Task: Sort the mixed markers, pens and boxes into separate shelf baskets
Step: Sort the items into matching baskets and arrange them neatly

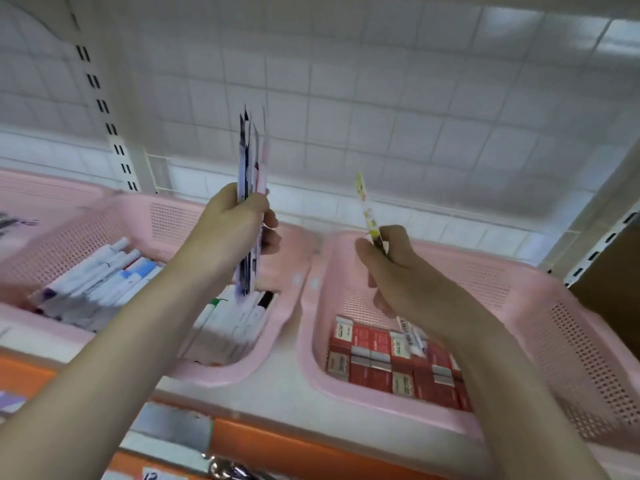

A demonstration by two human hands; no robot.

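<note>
Left hand point(230, 230) clamps upright bundle of slim patterned pens point(251, 161); right hand point(391, 268) pinches yellow patterned pen point(364, 206) low. Light, stiff, probably slippery; grip mid-barrel.

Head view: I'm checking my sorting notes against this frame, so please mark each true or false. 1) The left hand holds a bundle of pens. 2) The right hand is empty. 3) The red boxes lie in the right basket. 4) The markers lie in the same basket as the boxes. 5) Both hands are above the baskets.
1) True: the left hand grips a bundle of pens, held upright.
2) False: the right hand pinches a single yellow pen.
3) True: the red boxes lie in the right basket.
4) False: the markers lie in the left basket.
5) True.
</note>
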